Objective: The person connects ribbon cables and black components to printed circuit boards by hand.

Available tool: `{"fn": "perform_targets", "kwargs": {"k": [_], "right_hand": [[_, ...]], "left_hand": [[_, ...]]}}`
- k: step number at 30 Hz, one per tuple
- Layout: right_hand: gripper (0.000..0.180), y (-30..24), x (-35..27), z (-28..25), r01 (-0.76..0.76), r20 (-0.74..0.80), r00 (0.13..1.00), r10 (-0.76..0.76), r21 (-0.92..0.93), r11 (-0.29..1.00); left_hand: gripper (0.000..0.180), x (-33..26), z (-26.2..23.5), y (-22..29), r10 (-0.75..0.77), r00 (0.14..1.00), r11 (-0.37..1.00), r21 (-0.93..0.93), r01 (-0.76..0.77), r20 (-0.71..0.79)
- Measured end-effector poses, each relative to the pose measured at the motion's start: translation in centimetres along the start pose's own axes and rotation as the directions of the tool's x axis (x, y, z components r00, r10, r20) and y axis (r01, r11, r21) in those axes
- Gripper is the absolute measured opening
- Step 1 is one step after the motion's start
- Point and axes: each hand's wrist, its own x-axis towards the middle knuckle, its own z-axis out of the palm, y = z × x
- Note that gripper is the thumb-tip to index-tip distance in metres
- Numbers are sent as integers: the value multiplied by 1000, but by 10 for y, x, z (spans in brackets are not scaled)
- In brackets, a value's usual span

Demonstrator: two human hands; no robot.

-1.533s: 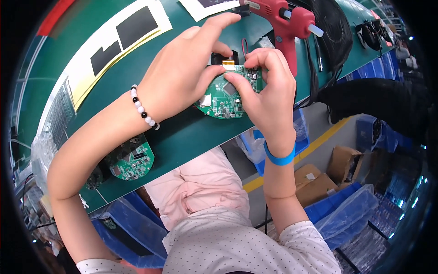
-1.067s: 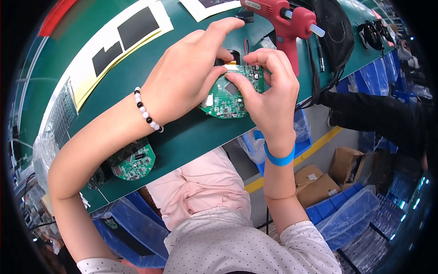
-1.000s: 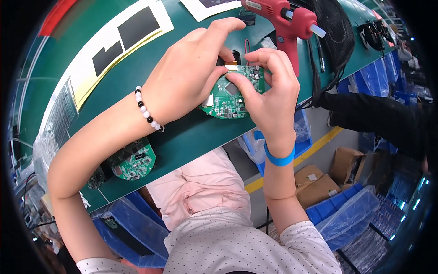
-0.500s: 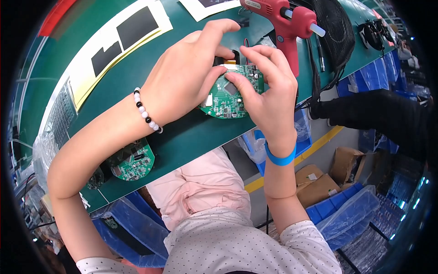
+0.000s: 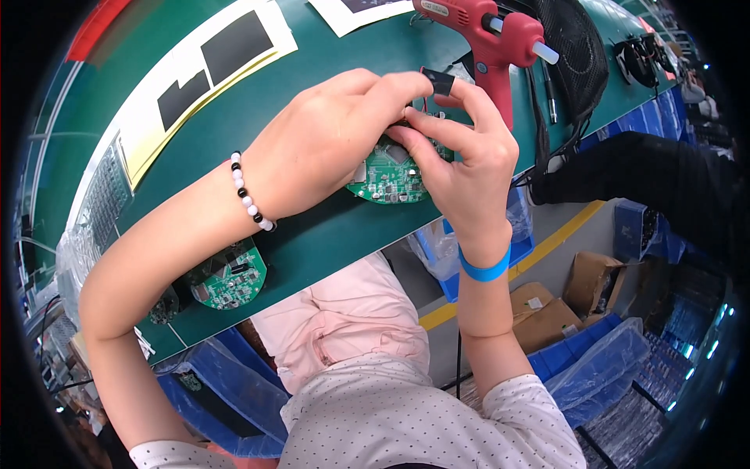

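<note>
A green circuit board [image 5: 388, 177] with a rounded lower edge is over the table, partly covered by my hands. My right hand [image 5: 467, 152] is closed at its upper edge, with the thumb and a finger pinched together there. From the other side, my left hand [image 5: 328, 144] reaches across the board's upper left, fingers bent and thumb mostly hidden. A small black rectangular piece [image 5: 439, 82], like tape, is at my left index fingertip and touches my right index finger. What lies under my fingers at the board's top edge is hidden.
Beyond my right hand lies a red glue gun [image 5: 491, 43], near a black mesh bag [image 5: 574, 55] and a pen [image 5: 551, 102]. Yellow-backed sheets with black pieces [image 5: 234, 43] lie far left. Another circuit board [image 5: 230, 281] rests by my left forearm. Blue bins [image 5: 226, 391] stand below the table.
My left index finger has come down and to the right, bringing the black piece to my right fingers. My left hand now covers more of the board's top, and my right index finger has lifted.
</note>
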Motion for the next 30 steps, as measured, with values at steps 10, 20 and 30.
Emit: {"fn": "perform_targets", "kwargs": {"k": [10,20,30], "right_hand": [[24,2,-8,-7,203,87,978,-191,-162,966],[40,-1,1,-21,321,291,918,-269,-149,935],[40,4,-5,-19,296,248,934,-257,-136,945]], "left_hand": [[69,-9,-10,4,3,993,1000,-16,-1,118],[37,5,-38,6,-308,922,844,-381,378,233],[12,32,-34,-10,-494,622,527,-359,770,608]]}}
